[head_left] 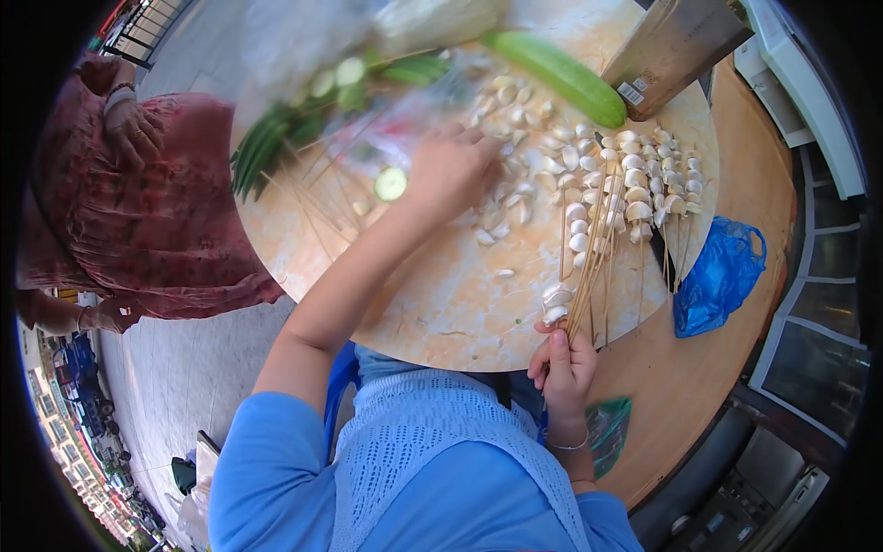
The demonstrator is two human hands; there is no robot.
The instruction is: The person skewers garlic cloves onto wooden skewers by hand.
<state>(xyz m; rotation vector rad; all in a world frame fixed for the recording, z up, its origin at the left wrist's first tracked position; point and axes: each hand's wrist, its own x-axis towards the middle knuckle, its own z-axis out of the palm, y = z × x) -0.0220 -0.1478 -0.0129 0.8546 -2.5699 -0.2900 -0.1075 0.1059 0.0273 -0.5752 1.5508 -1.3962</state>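
Note:
My left hand (455,170) is over a scattered pile of peeled garlic cloves (520,189). Its fingers curl downward, slightly blurred, and whatever they may hold is hidden. Bamboo skewers (589,276) are gripped in my right hand (563,363) at the near right edge of the round table. A few cloves (556,299) sit on a skewer just above those fingers. Further right lie several skewers threaded with garlic (636,189), side by side. Close to my left hand is a cut slice of pale green vegetable (390,183).
A long green gourd (561,78) lies at the back beside a box with a barcode (671,55). Green pieces (262,152) and loose skewers (308,207) lie left. A blue plastic bag (722,276) is at right. A person in red clothing (166,202) is at left.

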